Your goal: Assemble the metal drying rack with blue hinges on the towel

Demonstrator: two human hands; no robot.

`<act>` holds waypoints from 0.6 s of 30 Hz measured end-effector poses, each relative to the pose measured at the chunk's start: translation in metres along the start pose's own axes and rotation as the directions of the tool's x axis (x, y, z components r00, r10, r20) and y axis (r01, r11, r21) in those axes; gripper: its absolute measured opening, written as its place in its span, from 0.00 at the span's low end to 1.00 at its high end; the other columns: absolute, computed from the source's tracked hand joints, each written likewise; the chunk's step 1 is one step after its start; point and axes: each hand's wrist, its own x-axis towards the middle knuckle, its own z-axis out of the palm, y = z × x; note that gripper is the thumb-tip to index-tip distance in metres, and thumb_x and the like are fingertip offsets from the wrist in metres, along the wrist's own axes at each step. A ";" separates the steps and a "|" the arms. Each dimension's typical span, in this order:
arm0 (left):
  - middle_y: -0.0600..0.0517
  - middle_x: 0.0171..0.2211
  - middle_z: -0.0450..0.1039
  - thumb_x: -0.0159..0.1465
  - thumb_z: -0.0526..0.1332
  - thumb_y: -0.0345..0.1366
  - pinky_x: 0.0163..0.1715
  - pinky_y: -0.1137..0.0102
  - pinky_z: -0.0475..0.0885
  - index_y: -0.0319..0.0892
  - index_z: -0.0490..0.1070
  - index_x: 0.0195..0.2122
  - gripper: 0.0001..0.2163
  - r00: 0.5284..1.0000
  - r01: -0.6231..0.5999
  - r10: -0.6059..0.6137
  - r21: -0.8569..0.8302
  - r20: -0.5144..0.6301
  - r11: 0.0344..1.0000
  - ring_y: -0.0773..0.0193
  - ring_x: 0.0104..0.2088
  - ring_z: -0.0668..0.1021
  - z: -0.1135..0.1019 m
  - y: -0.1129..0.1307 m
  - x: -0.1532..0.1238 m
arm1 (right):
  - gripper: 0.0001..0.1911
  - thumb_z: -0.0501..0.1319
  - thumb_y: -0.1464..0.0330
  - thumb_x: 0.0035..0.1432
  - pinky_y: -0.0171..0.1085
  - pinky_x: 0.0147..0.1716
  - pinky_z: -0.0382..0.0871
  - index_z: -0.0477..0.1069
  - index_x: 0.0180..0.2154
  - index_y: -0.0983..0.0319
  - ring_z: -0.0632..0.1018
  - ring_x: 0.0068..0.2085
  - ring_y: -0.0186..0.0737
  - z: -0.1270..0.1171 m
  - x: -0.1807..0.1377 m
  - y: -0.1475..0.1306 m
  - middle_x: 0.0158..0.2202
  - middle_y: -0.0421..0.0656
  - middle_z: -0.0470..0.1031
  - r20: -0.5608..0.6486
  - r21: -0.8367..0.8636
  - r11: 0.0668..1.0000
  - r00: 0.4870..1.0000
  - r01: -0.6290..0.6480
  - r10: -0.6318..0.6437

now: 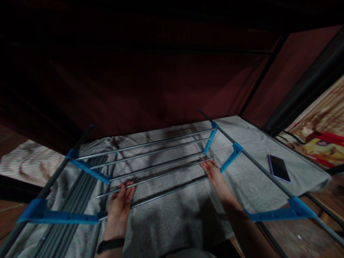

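A loose grey metal tube (163,175) lies across both my hands, its two ends free. My left hand (120,197) has its fingers closed around the tube near the left end. Close to the right end, my right hand (212,171) pinches the same tube. Around them stands a partly built rack of grey tubes with blue plastic brackets, among them a left rear bracket (90,170), a left front bracket (59,216) and a right bracket (232,156). Several crossbars, such as the rearmost crossbar (150,144), span the rack beyond my hands.
A bundle of loose tubes (71,202) lies at the left on a grey blanket (172,229). At the right are a phone (279,167) and a red and yellow box (325,147). A dark red panel (161,93) rises behind the rack.
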 end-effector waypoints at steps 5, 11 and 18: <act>0.52 0.29 0.82 0.72 0.62 0.22 0.49 0.66 0.85 0.41 0.72 0.29 0.13 0.999 -0.014 0.014 -0.003 -0.030 1.000 0.67 0.34 0.86 0.001 -0.001 0.000 | 0.17 0.81 0.66 0.44 0.42 0.46 0.85 0.73 0.28 0.52 0.83 0.35 0.39 0.000 0.000 0.000 0.32 0.35 0.81 -0.003 0.006 1.000 1.000 -0.009 0.009; 0.55 0.28 0.80 0.71 0.63 0.21 0.41 0.71 0.83 0.40 0.73 0.31 0.12 0.998 0.005 -0.006 -0.007 -0.070 1.000 0.70 0.28 0.82 0.003 0.000 0.000 | 0.16 0.80 0.66 0.47 0.42 0.48 0.85 0.73 0.29 0.52 0.84 0.37 0.40 0.002 -0.004 -0.003 0.34 0.37 0.82 0.004 0.033 0.999 1.000 -0.019 0.019; 0.53 0.29 0.81 0.72 0.62 0.24 0.40 0.71 0.83 0.40 0.75 0.32 0.11 0.999 -0.003 0.003 -0.009 -0.048 1.000 0.69 0.29 0.82 0.001 -0.003 0.003 | 0.13 0.78 0.67 0.52 0.44 0.50 0.85 0.74 0.32 0.52 0.85 0.40 0.41 0.004 -0.006 -0.007 0.35 0.38 0.84 0.026 0.034 0.999 0.999 -0.041 0.040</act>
